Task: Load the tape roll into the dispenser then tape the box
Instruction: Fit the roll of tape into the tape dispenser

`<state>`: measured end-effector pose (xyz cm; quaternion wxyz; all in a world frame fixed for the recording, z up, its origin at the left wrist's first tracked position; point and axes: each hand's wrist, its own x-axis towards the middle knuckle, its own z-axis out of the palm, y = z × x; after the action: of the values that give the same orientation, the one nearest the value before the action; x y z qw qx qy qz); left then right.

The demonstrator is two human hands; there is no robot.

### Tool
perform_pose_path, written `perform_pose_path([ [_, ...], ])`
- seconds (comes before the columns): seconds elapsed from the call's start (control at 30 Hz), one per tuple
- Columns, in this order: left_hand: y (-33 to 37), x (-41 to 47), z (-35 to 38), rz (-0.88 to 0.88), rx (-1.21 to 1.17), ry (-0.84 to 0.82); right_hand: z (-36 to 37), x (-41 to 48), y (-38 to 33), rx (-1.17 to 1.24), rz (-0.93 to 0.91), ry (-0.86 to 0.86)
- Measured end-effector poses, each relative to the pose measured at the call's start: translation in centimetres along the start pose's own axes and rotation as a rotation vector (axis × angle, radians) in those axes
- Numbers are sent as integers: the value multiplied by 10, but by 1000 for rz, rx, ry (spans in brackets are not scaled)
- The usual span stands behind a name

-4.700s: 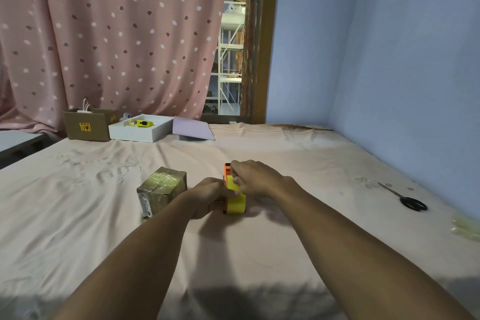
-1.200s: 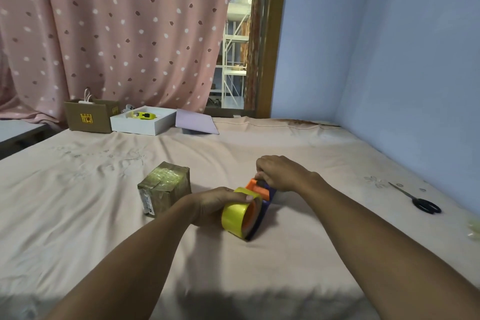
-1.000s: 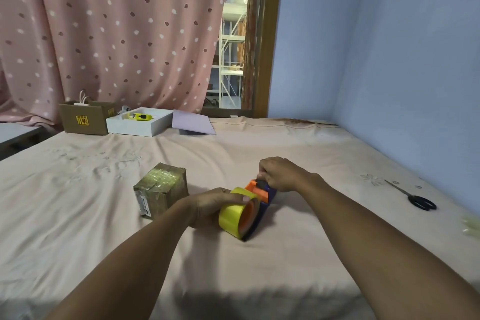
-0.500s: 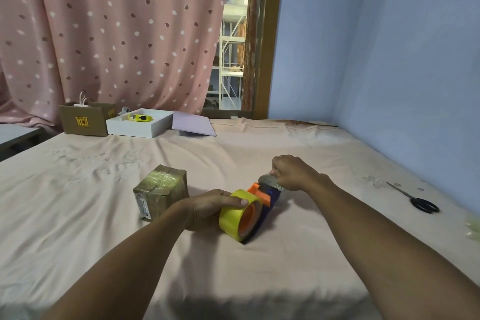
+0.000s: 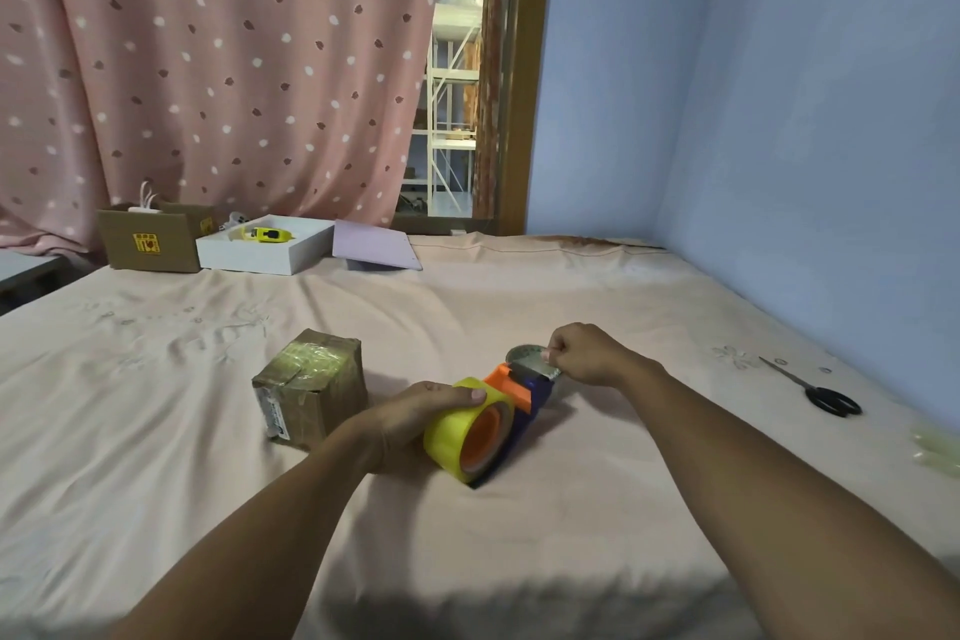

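Tape roll sits on dispenser, both lying on bed at centre. Left hand wraps roll from left, thumb on top, likely pinning it so dispenser cannot slide or turn under pull. Right hand closed in pinch on free tape end, drawn out past dispenser's orange front, probably to thread it. Box stands just beside left wrist, close for taping; not yet touched. Scissors lie well apart at right.
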<state>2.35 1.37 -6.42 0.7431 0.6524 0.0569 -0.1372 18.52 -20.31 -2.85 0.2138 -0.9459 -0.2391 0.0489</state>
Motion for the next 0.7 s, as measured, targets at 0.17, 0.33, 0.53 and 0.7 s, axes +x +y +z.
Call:
perform_pose_path([
  [0.17, -7, -5, 1, 77, -289, -3, -11, -8, -14, 358, 84, -118],
  [0.33, 14, -11, 9, 256, -352, 43, 6, -21, -32, 991, 270, -298],
  [0.53, 37, -4, 23, 428, -397, 29, 31, -27, -65, 1697, 121, -341],
  [0.7, 52, -4, 29, 453, -349, -9, 36, -33, -82, 1902, 94, -331],
])
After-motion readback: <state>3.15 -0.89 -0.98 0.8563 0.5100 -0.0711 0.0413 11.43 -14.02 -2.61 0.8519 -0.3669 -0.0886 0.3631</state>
